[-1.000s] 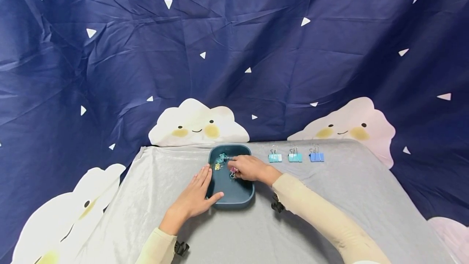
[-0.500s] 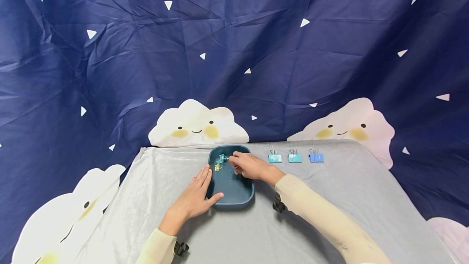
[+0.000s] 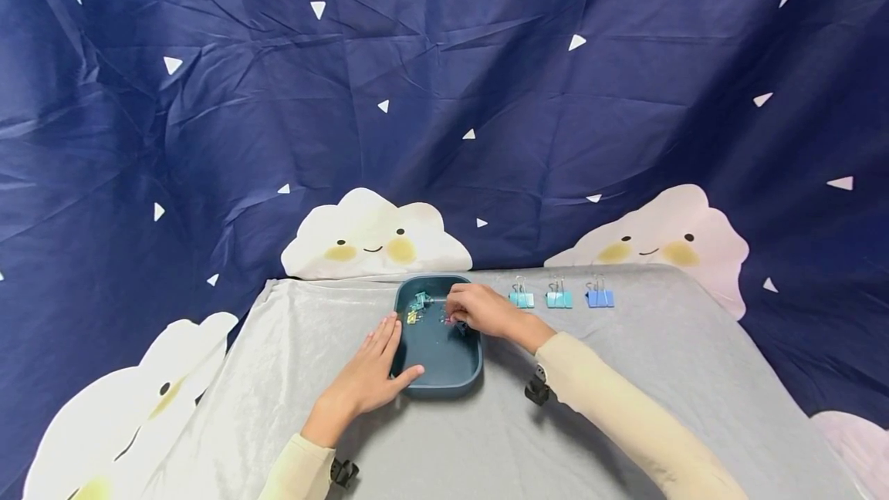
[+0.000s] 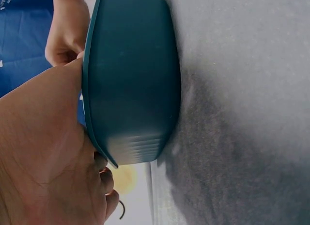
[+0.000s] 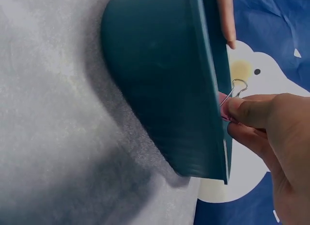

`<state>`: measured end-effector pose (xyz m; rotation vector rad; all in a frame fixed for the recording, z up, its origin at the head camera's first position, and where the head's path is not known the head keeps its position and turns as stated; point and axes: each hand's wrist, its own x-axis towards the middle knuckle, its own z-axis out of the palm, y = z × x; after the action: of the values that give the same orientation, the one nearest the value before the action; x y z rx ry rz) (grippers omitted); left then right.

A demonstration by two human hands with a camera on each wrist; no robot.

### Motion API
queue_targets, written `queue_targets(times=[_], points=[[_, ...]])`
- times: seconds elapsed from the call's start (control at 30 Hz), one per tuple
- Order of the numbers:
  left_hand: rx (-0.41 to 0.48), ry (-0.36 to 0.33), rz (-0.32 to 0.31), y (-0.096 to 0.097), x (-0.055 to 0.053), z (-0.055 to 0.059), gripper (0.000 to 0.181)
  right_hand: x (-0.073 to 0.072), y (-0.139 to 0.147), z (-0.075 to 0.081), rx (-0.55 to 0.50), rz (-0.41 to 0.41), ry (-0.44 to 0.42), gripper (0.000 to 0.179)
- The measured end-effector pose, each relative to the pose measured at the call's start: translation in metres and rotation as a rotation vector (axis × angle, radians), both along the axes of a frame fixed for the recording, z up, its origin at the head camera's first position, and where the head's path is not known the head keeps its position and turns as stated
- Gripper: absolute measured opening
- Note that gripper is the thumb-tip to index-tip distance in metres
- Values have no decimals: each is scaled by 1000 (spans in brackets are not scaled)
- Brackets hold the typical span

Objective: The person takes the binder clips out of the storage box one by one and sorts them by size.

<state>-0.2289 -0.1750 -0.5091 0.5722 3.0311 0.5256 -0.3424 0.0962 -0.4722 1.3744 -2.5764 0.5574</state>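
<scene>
A dark teal, deep-walled tray (image 3: 434,390) stands on the grey cloth. My left hand (image 3: 371,369) rests on its left rim, fingers straight and thumb over the near corner. Over the tray's right side, thumb and fingers of my right hand (image 3: 486,309) pinch a pink binder clip (image 5: 224,108), its wire handles up at the rim in the right wrist view. Inside the tray, a teal binder clip (image 3: 420,301) and a yellow binder clip (image 3: 413,317) lie near the far left. The tray's wall and my fingers hide part of the pink clip.
Right of the tray, three larger binder clips stand in a row along the table's back: a light teal clip (image 3: 522,300), a teal clip (image 3: 559,299) and a blue clip (image 3: 600,298). A dark blue curtain (image 3: 444,99) with clouds hangs behind.
My right hand has shifted to the right inside the tray, toward its right rim, with the pink binder clip. The left hand and the tray have stayed in place.
</scene>
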Motion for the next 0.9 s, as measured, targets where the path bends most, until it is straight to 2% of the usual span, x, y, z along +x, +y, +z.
queue_targets(times=[0.57,0.9], points=[[-8,7,1,0,1,-1,101,6,45,15,-240,-133,-14,16],[-10,-5,6,0,1,-1,102,10,78,15,-307,-198,-62,15]])
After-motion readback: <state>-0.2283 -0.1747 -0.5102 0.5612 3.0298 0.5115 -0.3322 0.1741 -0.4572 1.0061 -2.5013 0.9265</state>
